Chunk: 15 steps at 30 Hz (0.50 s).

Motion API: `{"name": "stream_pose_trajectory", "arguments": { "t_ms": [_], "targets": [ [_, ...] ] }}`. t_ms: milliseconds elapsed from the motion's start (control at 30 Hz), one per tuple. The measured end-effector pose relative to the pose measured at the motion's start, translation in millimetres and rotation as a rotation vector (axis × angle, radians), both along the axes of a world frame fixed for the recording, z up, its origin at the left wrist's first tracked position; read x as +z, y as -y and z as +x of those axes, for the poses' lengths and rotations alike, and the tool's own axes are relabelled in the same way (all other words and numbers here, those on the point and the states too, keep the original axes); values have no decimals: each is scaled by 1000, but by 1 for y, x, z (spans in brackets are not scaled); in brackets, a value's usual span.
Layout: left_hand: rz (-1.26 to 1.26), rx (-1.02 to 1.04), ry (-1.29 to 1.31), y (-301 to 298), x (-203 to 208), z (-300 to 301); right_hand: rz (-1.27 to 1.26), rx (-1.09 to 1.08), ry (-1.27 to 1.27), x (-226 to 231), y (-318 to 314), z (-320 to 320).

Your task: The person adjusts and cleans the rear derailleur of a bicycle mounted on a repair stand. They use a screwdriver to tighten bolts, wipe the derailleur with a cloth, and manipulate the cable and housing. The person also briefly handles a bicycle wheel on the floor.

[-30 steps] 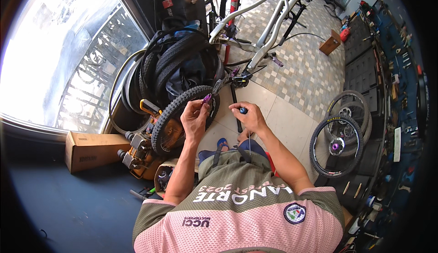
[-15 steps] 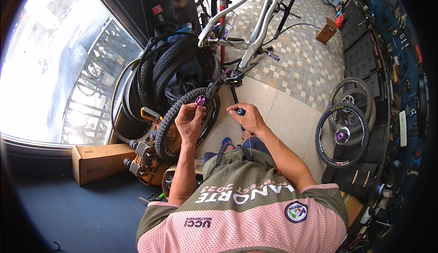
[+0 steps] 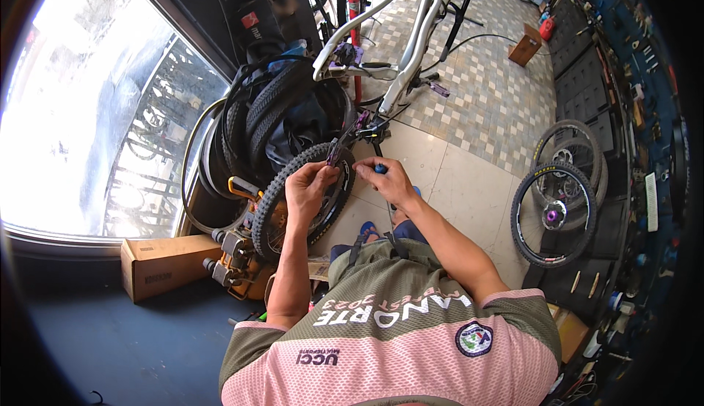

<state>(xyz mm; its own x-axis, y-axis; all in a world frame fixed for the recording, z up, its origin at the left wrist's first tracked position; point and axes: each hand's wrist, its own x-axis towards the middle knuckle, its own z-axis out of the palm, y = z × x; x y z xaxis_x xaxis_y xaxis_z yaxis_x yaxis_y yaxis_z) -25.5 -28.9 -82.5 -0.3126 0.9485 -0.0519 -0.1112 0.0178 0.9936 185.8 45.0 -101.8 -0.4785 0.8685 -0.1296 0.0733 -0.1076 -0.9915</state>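
Note:
My left hand [image 3: 308, 195] is closed, its thumb and fingers pinching a small purple metal bicycle part [image 3: 333, 154] above the knobby front tyre [image 3: 284, 175]. Just to the right, my right hand [image 3: 391, 185] is curled around a tool with a blue handle [image 3: 380, 168]; its kind is hard to make out. The fingertips of that hand are close to the purple part, and I cannot tell whether they touch it. Beyond both hands stands a silver bicycle frame [image 3: 411, 76], with more purple parts on it.
Spare tyres [image 3: 271, 102] are heaped by the window at left. A cardboard box [image 3: 165, 265] and a yellow wheeled jack-like device [image 3: 246, 267] sit below them. Loose wheels [image 3: 554, 214] lean against dark drawers at right, beside a tool wall. A wooden block [image 3: 524, 47] is on the tiled floor.
My right hand has moved left, close to my left hand. The left hand has shifted slightly right, and the purple part is now turned differently in it.

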Motion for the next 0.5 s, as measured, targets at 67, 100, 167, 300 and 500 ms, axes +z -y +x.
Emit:
{"name": "stream_pose_trajectory", "arguments": {
  "t_ms": [67,100,167,300,500],
  "targets": [
    [-38,-18,75,-2,0,-5,-239,-28,-175,0,-3,-11],
    [-61,-24,111,-3,0,-7,-272,-35,-211,0,-4,-16],
    [-67,-45,200,-7,0,-9,-338,-50,-282,0,-5,-27],
    [-15,-89,402,-15,-11,-17,-337,-81,-341,-11,-8,-43],
    [-139,-247,581,-27,6,-31,-258,-59,-315,-17,-11,-38]
  ]
}}
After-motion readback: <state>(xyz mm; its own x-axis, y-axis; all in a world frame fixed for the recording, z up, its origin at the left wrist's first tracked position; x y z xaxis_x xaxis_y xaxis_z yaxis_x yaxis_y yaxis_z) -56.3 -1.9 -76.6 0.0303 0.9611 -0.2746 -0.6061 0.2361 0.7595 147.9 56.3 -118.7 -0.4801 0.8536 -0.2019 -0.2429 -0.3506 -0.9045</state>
